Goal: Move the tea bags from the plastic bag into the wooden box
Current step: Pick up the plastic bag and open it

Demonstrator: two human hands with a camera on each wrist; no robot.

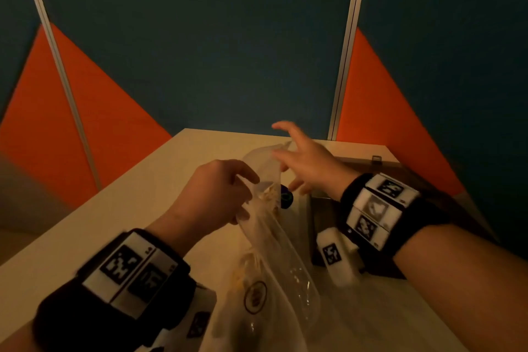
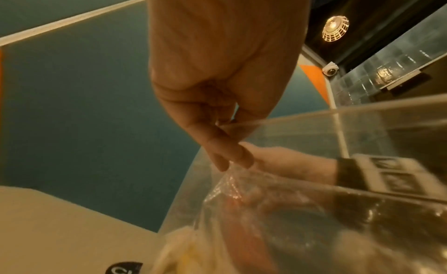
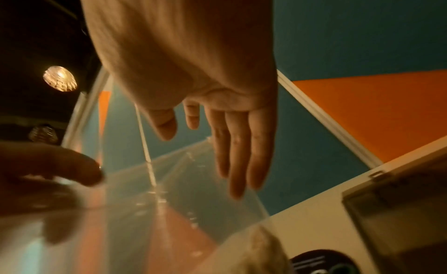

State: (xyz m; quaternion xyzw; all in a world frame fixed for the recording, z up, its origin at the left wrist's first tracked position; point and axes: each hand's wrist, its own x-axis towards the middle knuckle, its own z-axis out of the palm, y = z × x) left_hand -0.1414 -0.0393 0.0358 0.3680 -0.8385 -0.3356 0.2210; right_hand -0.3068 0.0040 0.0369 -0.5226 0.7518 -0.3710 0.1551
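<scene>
All three views are dim, with a warm orange cast. A caged ceiling lamp (image 2: pixel 335 28) glares in both wrist views. Motion blur smears the right hand (image 1: pixel 304 158); highlights glint on the plastic bag (image 1: pixel 274 260). Straight lines bow toward the edges.

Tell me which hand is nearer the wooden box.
Right. The right hand hovers open just left of the wooden box, at the plastic bag mouth; the left hand pinches the bag's far side.

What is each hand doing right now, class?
Left hand: pinches the bag near its mouth.
Right hand: open, fingers spread beside the bag, holding nothing.
</scene>
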